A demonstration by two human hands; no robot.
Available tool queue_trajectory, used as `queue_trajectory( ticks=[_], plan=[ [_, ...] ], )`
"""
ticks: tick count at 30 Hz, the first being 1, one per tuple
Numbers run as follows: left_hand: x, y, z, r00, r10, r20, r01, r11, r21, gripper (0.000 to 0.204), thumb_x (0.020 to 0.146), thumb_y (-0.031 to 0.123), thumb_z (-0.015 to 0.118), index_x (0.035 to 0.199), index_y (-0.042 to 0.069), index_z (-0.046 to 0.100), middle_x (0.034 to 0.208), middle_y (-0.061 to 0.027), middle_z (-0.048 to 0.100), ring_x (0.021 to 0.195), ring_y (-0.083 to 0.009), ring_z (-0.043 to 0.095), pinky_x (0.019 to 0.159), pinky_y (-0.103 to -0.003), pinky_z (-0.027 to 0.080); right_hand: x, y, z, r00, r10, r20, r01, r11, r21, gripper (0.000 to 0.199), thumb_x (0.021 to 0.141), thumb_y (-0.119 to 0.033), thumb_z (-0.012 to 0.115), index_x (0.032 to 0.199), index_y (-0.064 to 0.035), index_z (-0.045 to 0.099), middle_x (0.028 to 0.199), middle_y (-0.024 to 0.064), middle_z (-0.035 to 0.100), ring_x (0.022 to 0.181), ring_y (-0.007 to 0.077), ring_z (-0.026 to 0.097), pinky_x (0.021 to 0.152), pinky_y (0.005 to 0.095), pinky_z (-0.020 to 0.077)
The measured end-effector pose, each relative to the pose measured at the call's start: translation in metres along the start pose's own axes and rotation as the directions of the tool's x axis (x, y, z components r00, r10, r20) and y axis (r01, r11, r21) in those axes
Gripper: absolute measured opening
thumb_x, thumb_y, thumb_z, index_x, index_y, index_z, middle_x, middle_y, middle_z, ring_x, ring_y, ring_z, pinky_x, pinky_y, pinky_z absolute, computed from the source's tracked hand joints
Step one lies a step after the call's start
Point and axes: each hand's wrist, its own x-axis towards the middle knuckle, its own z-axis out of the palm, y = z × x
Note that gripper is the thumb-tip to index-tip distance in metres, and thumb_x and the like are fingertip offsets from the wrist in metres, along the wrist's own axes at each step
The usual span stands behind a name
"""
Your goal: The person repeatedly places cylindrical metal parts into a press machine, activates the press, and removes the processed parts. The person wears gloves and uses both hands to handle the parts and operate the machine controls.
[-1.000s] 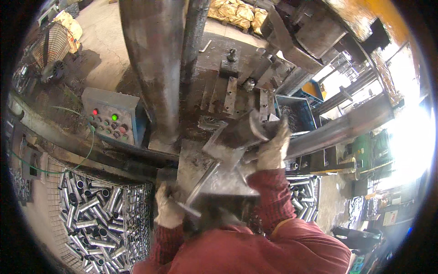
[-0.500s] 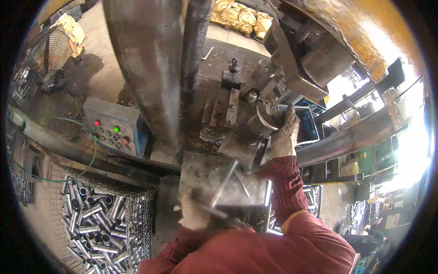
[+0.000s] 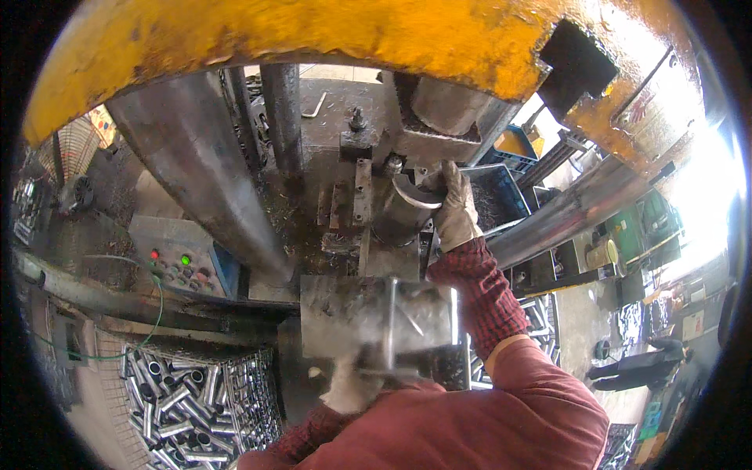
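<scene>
My right hand [image 3: 457, 213], in a pale work glove, is closed at the right rim of a half-round metal block [image 3: 406, 210] on the machine bed. Its fingers point up, pressed together; what they hold is hidden. My left hand [image 3: 347, 386], also gloved, is smeared by motion at the near edge of a metal plate [image 3: 333, 301]. Beside it a T-shaped metal bar [image 3: 391, 325] has its crosspiece close to the glove; whether I grip it is unclear. A thin rod [image 3: 410, 320] lies on the plate to the right of the bar.
Overhead spans a yellow machine beam [image 3: 313, 35], with thick steel columns [image 3: 196, 157] below. At left stand a control box [image 3: 184, 243] with lit buttons and a wire basket [image 3: 270, 392] of cut metal tubes. A blue bin [image 3: 509, 188] sits beyond my right hand.
The view has shifted, bringing the yellow beam across the top. The T-shaped bar has turned from slanted to nearly straight ahead. My right hand stays by the half-round block.
</scene>
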Motion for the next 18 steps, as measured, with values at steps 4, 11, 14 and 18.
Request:
queue_trajectory(
  ticks=[4, 11, 14, 18],
  plan=[
    [0.004, -0.004, 0.013, 0.979, 0.088, -0.184, -0.061, 0.987, 0.148, 0.052, 0.089, 0.022, 0.087, 0.131, 0.005, 0.06, 0.104, -0.0041, 0.07, 0.087, -0.0171, 0.071, 0.077, -0.037, 0.058, 0.012, -0.002, -0.002, 0.987, -0.011, 0.162, 0.063, 0.945, -0.32, 0.064, 0.109, -0.061, 0.059, 0.132, -0.002, 0.07, 0.108, 0.0064, 0.075, 0.1, 0.019, 0.068, 0.093, 0.0368, 0.0538],
    [0.01, 0.012, 0.023, 0.969, 0.001, -0.248, 0.052, 0.976, 0.211, 0.025, 0.091, 0.013, 0.08, 0.11, 0.003, 0.066, 0.092, -0.0112, 0.07, 0.087, -0.0248, 0.07, 0.077, -0.042, 0.057, 0.011, -0.008, 0.002, 0.98, -0.177, 0.094, 0.198, 0.926, -0.321, 0.064, 0.111, -0.059, 0.054, 0.131, 0.0002, 0.071, 0.109, 0.0121, 0.076, 0.1, 0.0238, 0.068, 0.093, 0.0401, 0.0519],
    [0.02, 0.008, 0.032, 0.843, -0.501, -0.195, 0.149, 0.566, -0.811, 0.011, 0.093, 0.007, 0.075, 0.1, 0.003, 0.069, 0.084, -0.0121, 0.071, 0.078, -0.0264, 0.071, 0.071, -0.042, 0.055, 0.015, -0.002, -0.002, 0.938, -0.315, 0.147, 0.347, 0.848, -0.4, 0.065, 0.112, -0.058, 0.052, 0.127, 0.0016, 0.073, 0.109, 0.0138, 0.077, 0.102, 0.0244, 0.069, 0.092, 0.0411, 0.0526],
    [0.02, 0.0, 0.044, 0.874, -0.341, -0.347, 0.166, 0.88, -0.446, 0.018, 0.088, 0.003, 0.077, 0.103, 0.003, 0.068, 0.081, -0.0109, 0.071, 0.074, -0.0268, 0.071, 0.068, -0.041, 0.056, 0.025, 0.01, -0.008, 0.989, -0.117, 0.095, 0.135, 0.967, -0.218, 0.062, 0.111, -0.056, 0.056, 0.127, 0.0008, 0.073, 0.107, 0.0134, 0.077, 0.1, 0.0235, 0.07, 0.091, 0.0403, 0.0532]
  ],
)
